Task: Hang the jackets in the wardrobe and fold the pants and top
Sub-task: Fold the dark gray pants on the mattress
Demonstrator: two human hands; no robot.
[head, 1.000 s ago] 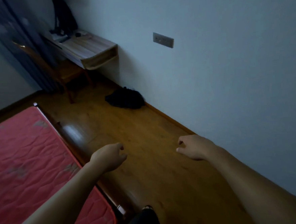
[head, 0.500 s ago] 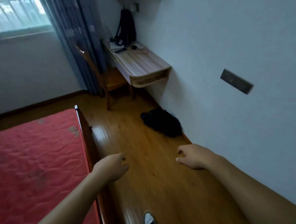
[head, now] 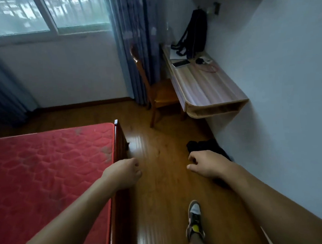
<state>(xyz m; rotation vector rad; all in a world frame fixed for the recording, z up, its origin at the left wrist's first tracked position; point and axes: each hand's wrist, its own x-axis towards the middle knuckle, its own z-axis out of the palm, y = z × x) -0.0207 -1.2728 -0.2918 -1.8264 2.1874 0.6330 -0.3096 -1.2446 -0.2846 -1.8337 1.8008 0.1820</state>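
Note:
A heap of dark clothing (head: 205, 146) lies on the wooden floor against the right wall, below the desk's near end. My right hand (head: 208, 163) hovers just in front of it, fingers loosely curled and holding nothing, and covers part of the heap. My left hand (head: 124, 173) is stretched forward over the corner of the bed, also loosely curled and empty. No wardrobe is in view.
A bed with a red mattress (head: 46, 177) fills the left. A wall-mounted desk (head: 207, 88) with a black backpack (head: 195, 35) and a wooden chair (head: 154, 91) stand ahead on the right. My shoe (head: 194, 219) is on the floor strip between bed and wall.
The view has swung up and forward; the window and desk have come into sight. The clothing heap is now closer, right behind my right hand. Both hands stay empty.

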